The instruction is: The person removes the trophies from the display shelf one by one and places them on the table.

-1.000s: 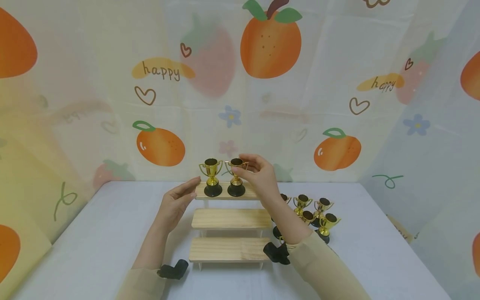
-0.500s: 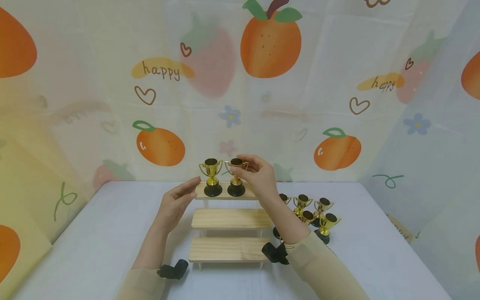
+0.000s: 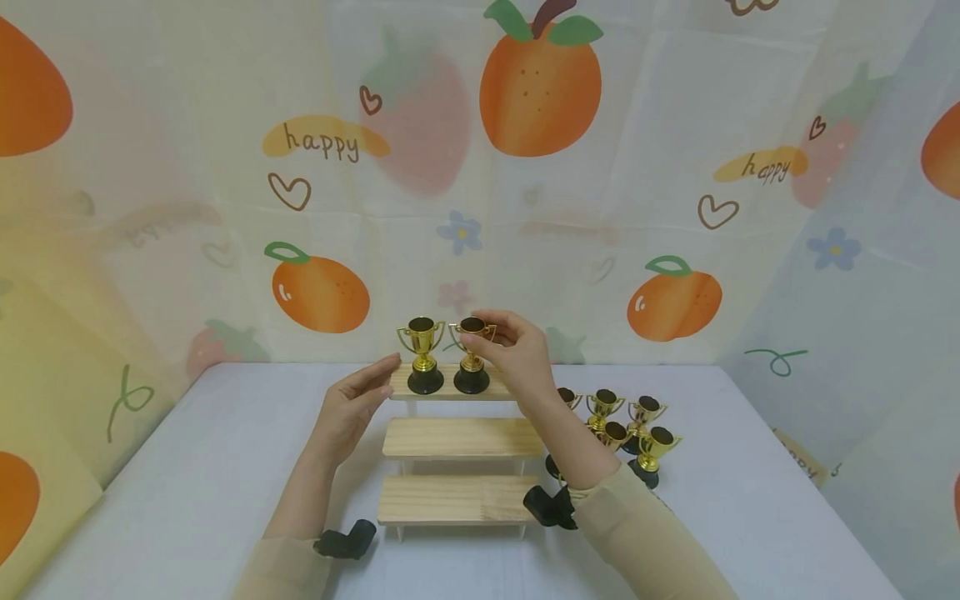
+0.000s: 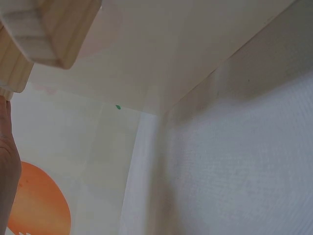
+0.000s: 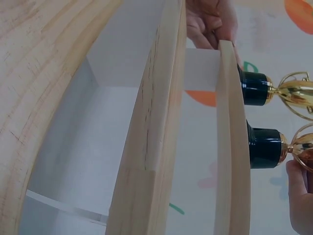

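Note:
A wooden three-tier display stand [image 3: 461, 437] faces me in the middle of the head view. Two small gold trophies with black bases stand upright side by side on its top tier, the left trophy [image 3: 424, 337] and the right trophy [image 3: 472, 381]. My right hand [image 3: 519, 354] pinches the right trophy by its cup and handle between thumb and fingers. At the left end of the top tier, my left hand [image 3: 351, 410] holds the board's end, fingers behind and thumb in front. The right wrist view shows both black bases [image 5: 265, 148] against the top board [image 5: 232, 147].
Several more trophies [image 3: 655, 446] stand on the white table [image 3: 720, 517] right of the stand, partly hidden by my right forearm. The lower and middle tiers hold nothing. A fruit-printed cloth [image 3: 525, 200] hangs behind the table.
Almost nothing differs. My right hand has shifted very slightly left at the right trophy, while the left hand stays at the board's end.

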{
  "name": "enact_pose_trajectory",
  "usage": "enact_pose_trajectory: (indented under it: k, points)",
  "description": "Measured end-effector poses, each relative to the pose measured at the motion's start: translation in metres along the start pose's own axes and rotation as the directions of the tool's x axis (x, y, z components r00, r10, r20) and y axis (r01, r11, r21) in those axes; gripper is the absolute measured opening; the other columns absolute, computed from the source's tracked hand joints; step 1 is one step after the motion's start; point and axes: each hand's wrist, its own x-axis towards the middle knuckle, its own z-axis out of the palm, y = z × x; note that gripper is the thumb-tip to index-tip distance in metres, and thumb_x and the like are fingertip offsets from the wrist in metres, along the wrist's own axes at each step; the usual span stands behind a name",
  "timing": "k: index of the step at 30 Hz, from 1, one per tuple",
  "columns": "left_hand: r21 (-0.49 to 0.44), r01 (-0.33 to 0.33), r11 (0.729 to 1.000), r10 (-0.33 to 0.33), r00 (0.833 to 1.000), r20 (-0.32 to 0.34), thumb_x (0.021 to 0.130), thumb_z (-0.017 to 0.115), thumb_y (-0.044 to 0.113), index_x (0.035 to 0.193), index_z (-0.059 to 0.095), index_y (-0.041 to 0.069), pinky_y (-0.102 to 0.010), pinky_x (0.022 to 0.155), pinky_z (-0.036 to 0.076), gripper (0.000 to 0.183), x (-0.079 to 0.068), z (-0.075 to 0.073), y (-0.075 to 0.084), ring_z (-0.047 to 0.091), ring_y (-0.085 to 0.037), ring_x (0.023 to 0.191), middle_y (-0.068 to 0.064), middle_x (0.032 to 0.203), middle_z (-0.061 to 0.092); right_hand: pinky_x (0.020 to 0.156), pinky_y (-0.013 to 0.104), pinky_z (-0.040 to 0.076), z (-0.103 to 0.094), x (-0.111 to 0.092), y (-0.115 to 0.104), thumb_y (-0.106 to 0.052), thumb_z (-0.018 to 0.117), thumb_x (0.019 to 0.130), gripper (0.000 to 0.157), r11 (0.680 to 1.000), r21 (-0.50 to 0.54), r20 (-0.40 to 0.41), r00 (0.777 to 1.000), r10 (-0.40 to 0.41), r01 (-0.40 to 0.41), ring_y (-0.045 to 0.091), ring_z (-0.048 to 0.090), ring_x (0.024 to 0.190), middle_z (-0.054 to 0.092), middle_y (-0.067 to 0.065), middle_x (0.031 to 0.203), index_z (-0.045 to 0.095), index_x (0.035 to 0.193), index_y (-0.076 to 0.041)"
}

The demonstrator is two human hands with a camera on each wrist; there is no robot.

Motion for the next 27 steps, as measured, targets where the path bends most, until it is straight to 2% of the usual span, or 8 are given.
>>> enact_pose_trajectory:
  k: [9,16,27]
  points:
    - [0.036,-0.003,0.999,0.003,1.0,0.002,0.095,0.057,-0.002,0.142,0.043,-0.009,-0.01,0.108,0.044,0.05,0.0,0.0,-0.001,0.054,0.007,0.126,0.021,0.128,0.064,0.088,0.024,0.06,-0.005,-0.004,-0.003,-0.017,0.077,0.085,0.035,1.0,-0.011,-0.009,1.0,0.0,0.0,0.01,0.065,0.094,0.068,-0.004,0.103,0.068,0.119,-0.017]
    - [0.039,0.001,0.999,-0.001,1.0,-0.003,0.095,0.058,-0.001,0.142,0.044,-0.008,-0.011,0.109,0.044,0.05,0.0,-0.001,0.0,0.054,0.007,0.126,0.021,0.128,0.064,0.09,0.025,0.059,-0.014,-0.01,-0.002,-0.018,0.077,0.086,0.037,1.0,-0.012,-0.003,1.0,0.007,-0.007,0.01,0.065,0.096,0.068,-0.005,0.105,0.067,0.122,-0.019]
    - [0.013,-0.009,1.0,0.009,1.0,0.01,0.095,0.057,-0.003,0.141,0.046,-0.007,-0.013,0.11,0.044,0.048,0.0,-0.001,-0.001,0.055,0.006,0.126,0.021,0.128,0.064,0.092,0.023,0.058,-0.04,-0.022,-0.003,-0.021,0.077,0.086,0.039,1.0,-0.023,-0.015,1.0,-0.006,0.006,0.008,0.066,0.097,0.069,-0.01,0.104,0.067,0.123,-0.021]
